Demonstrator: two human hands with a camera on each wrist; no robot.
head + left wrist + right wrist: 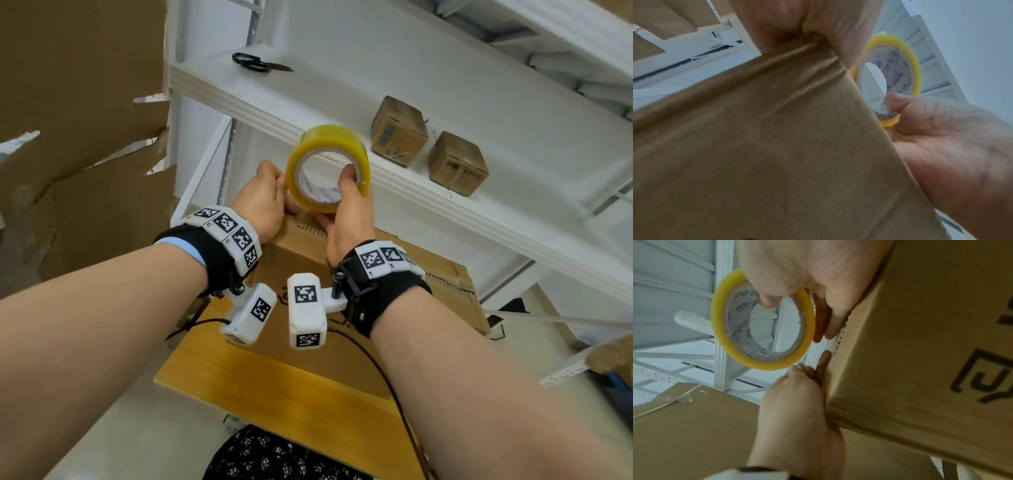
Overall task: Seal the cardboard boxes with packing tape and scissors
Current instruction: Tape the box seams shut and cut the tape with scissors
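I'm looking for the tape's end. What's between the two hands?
In the head view, the yellow packing tape roll sits between left hand and right hand.

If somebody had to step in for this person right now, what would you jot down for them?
Right hand: holds the tape roll, thumb through its core, at the box's far edge.
Left hand: fingers at the far edge of the box, apparently pressing the tape end there; its grip is not clear.
Scissors: untouched on the upper shelf.
Two small boxes sit on the shelf, apparently taped already.
Done: tape seemingly started on the box.
Left: run the strip, cut it, press it down.
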